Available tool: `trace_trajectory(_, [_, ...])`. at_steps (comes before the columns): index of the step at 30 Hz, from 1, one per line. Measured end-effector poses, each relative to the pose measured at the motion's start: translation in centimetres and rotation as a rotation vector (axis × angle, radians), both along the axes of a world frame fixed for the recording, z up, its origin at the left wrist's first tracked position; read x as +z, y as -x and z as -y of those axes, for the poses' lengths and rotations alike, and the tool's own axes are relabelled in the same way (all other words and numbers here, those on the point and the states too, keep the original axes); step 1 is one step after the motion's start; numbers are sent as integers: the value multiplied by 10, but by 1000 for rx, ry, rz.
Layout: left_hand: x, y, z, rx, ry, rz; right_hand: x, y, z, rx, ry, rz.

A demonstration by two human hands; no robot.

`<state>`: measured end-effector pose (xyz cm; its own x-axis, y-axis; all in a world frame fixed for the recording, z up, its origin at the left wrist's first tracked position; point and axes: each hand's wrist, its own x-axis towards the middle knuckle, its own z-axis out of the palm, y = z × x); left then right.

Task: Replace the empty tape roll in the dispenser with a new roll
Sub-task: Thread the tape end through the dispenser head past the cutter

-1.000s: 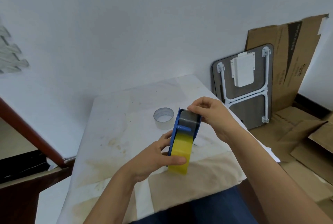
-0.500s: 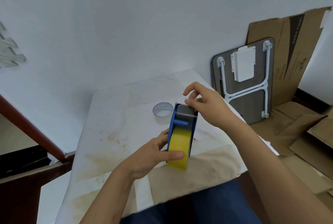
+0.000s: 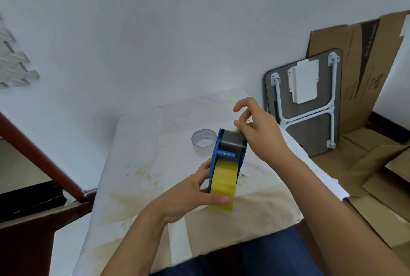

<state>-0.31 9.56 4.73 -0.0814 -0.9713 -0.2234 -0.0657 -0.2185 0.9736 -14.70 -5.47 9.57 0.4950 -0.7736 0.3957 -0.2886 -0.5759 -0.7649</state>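
Head view, read from the left: the left hand point(image 3: 190, 195) is closed around the blue dispenser point(image 3: 216, 160), thumb laid across the lower face of the new yellow roll point(image 3: 223, 183) and fingers behind the frame, holding it upright above the cloth-covered table point(image 3: 137, 164). The yellow roll already sits inside the dispenser. Just beyond the left hand's fingertips, standing on the table behind the dispenser, is the empty core point(image 3: 203, 145), clearly out of the tool. To the right, the right hand point(image 3: 258, 130) is at the dispenser's grey top end near the serrated edge, thumb and a fingertip pinched together with the other fingers lifted; it appears to be working the tape's free end, though whether any tape lies between the fingertips is too small to tell. The swap itself looks done, and threading is the step in hand. Next, the loose end likely needs drawing over the roller to the cutter.
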Motion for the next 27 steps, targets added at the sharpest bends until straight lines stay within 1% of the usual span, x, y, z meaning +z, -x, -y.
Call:
trace_trajectory(4, [-2, 0, -2, -24, -2, 32, 0, -2, 2, -18, -4, 25])
trace_trajectory(7, [1, 0, -2, -5, 14, 53, 0, -4, 1, -47, -11, 39])
trace_trajectory(14, [3, -4, -1, 35, 14, 110, 2, -7, 0, -72, -122, 111])
trace_trajectory(18, [-1, -6, 3, 17, 20, 247, 1, -7, 0, -80, -168, 121])
trace_trajectory(21, [-2, -7, 7, 54, 20, 334, 0, -7, 0, -78, -212, 139])
trace_trajectory(24, [-3, -8, 8, 118, 0, 315, 1, -7, -1, -50, -283, 187])
trace_trajectory(27, [-3, -11, 10, 156, -67, 221, 1, -8, 0, -50, -314, 233])
